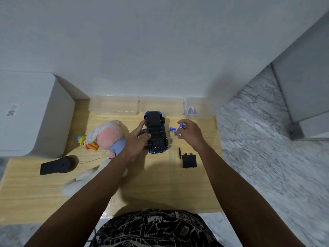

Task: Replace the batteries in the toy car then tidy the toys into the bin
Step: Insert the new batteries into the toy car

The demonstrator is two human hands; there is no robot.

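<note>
Centrally, the left hand [138,139] grips the upturned toy car [156,132] to expose its battery bay, while the right hand [189,131] pinches a fresh battery [181,125].

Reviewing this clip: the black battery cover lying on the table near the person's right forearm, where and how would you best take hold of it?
Judging from its pose, pinch the battery cover across its two long side edges, coming from above. It lies flat on the table, so only the edges offer purchase. Its far edge carries small tabs, better avoided. The right hand is nearest but already holds a battery.
</note>
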